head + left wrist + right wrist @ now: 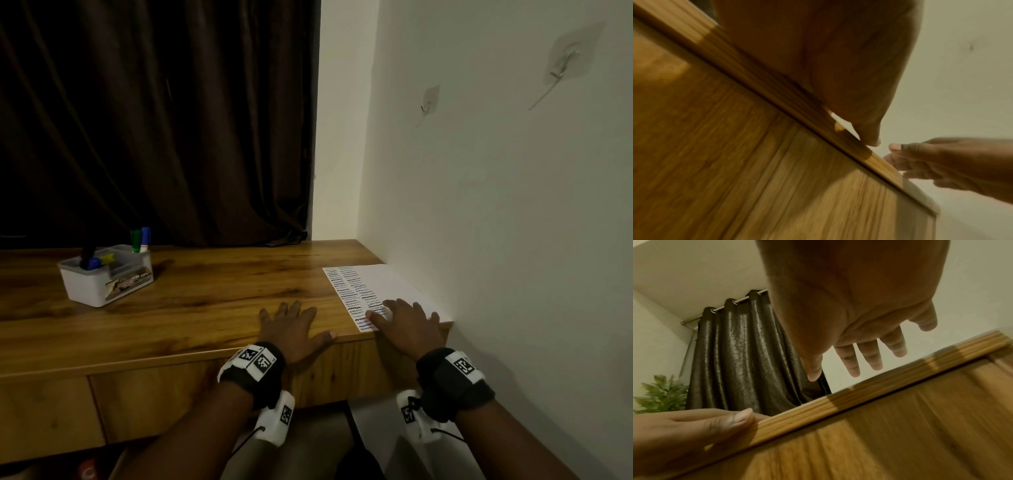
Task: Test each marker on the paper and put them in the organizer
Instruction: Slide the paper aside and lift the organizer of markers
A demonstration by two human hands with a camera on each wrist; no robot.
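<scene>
A white organizer (87, 289) stands at the far left of the wooden desk (205, 291). Green and blue markers (140, 240) stand upright in its back compartment, and darker ones (89, 261) lean in the front one. A white paper (390, 284) with columns of wavy test lines lies at the desk's right end against the wall. My left hand (291, 329) lies flat on the desk near the front edge, fingers spread and empty. My right hand (407, 325) hovers just above the paper's near end, fingers straight. In the right wrist view its palm (859, 296) holds nothing.
A dark curtain (154, 120) hangs behind the desk. A white wall (496, 205) with two adhesive hooks (561, 68) runs along the desk's right side. Drawer fronts (144, 404) sit below the desk edge. A green plant (663, 394) shows in the right wrist view.
</scene>
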